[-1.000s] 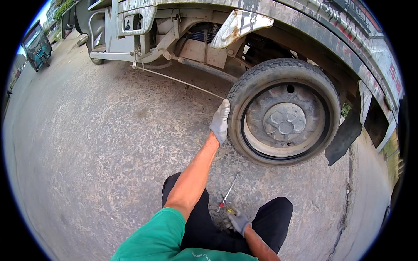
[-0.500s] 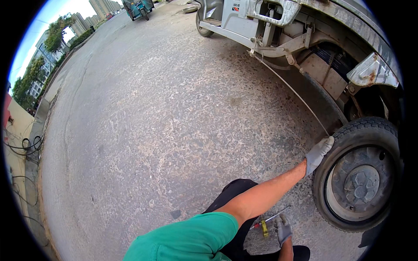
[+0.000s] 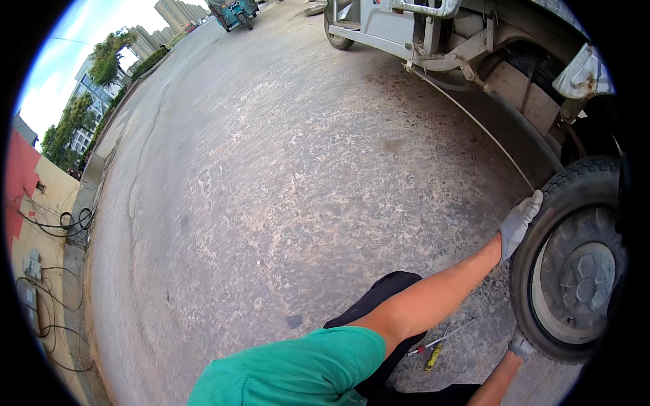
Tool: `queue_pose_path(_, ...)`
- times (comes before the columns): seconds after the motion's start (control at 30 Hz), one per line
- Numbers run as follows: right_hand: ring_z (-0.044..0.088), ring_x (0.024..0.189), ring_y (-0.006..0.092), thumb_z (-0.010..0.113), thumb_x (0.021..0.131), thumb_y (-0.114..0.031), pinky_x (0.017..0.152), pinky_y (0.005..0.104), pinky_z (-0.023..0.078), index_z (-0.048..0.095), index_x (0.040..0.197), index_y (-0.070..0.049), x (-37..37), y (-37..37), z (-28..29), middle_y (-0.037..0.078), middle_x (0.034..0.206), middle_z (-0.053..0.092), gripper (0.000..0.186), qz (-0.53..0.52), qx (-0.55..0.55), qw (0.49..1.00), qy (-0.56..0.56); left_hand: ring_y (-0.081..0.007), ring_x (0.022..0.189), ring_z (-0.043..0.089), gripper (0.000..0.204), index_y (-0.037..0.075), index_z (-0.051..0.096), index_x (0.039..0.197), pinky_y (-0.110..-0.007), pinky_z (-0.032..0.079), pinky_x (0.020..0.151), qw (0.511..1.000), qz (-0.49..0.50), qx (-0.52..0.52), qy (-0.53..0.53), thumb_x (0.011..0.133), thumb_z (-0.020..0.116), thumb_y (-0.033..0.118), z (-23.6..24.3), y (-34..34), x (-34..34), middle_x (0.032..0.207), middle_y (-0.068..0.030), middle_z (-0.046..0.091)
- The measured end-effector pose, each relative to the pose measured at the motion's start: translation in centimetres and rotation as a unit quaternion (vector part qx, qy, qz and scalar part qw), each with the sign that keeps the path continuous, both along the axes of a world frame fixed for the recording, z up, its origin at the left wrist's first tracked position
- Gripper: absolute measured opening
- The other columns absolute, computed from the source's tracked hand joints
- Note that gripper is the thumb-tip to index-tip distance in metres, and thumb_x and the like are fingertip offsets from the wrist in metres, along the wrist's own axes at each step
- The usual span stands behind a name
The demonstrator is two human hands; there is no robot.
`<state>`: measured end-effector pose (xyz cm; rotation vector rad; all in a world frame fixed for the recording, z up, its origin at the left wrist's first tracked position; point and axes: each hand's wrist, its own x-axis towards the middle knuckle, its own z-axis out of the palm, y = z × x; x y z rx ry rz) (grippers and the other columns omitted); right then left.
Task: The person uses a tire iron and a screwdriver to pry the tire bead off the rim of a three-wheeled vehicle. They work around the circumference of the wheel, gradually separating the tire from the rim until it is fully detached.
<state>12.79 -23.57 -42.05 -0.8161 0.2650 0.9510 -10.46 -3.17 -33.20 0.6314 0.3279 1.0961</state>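
A black tyre on a dusty steel wheel [image 3: 547,298] stands upright at the right, against the grey vehicle. My left hand [image 3: 520,220], in a grey-white glove, is closed against the upper left tread of the tyre. Low down, my right hand [image 3: 522,344], gloved too, grips the tyre's lower left edge, its fingers partly hidden there. On the ground between my knees and the wheel lie a screwdriver with a yellow handle [image 3: 433,358] and a long metal tool with a red part [image 3: 420,350].
The grey three-wheeled vehicle [image 3: 386,35] fills the upper right, with a thin rod [image 3: 477,122] running toward the wheel. Another three-wheeler [image 3: 234,13] stands far up the road. Loose black cables [image 3: 68,222] hang by the wall at the left.
My right hand has gone from beside the tools on the ground to the lower edge of the tyre. My left hand stays on the tyre. The whole view has shifted a little leftward.
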Motion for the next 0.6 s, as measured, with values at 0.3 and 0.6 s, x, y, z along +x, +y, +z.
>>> queue_pose_path(0.3,0.031,0.152,0.0306,0.045,0.109,-0.04,0.127,0.0502,0.024,0.034,0.159,-0.01,6.4,-0.7,-8.7,0.009,0.166,0.035,0.06,0.259,0.317,0.909,-0.077,-0.0115,0.106,0.063,0.063,0.006,0.059,0.134,-0.028,0.053,0.095,0.998,0.035,-0.001,-0.05,0.103,0.053,0.061,1.2,-0.9,0.4,0.121,-0.0045,0.067)
queue_pose_path(0.6,0.031,0.151,0.0332,0.045,0.106,-0.046,0.124,0.0575,0.026,0.037,0.158,-0.016,-3.8,-1.9,-0.5,0.008,0.166,0.034,0.061,0.035,0.103,0.994,0.028,-0.0139,0.103,0.067,0.064,0.007,0.063,0.132,-0.031,0.058,0.091,0.996,-0.026,-0.022,-0.088,0.103,0.048,0.062,4.7,-2.3,-2.9,0.118,-0.0054,0.071)
